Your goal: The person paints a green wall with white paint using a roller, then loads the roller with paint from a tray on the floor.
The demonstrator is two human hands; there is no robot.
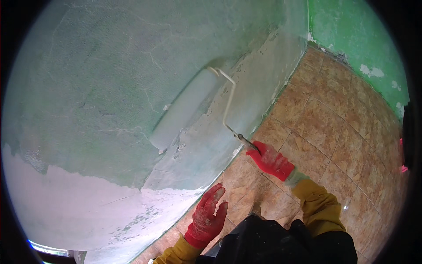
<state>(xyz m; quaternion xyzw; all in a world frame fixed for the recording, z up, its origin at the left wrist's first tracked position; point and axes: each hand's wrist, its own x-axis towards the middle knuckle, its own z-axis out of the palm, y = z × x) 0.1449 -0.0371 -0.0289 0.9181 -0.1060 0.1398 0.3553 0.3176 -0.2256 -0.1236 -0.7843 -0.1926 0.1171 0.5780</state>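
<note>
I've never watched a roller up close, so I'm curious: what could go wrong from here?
If the roller is wet, drips might land on the floor tiles beside the wall. Cracks in it could spoil an even finish. Only the right grip holds the handle, so the roller might twist.

1. Right hand (270, 161): fingers curled in a grip.
2. Right forearm (318, 204): yellow-sleeved, below and right of the grip.
3. Left hand (206, 220): lower left of the grip, fingers loosely extended.
</note>
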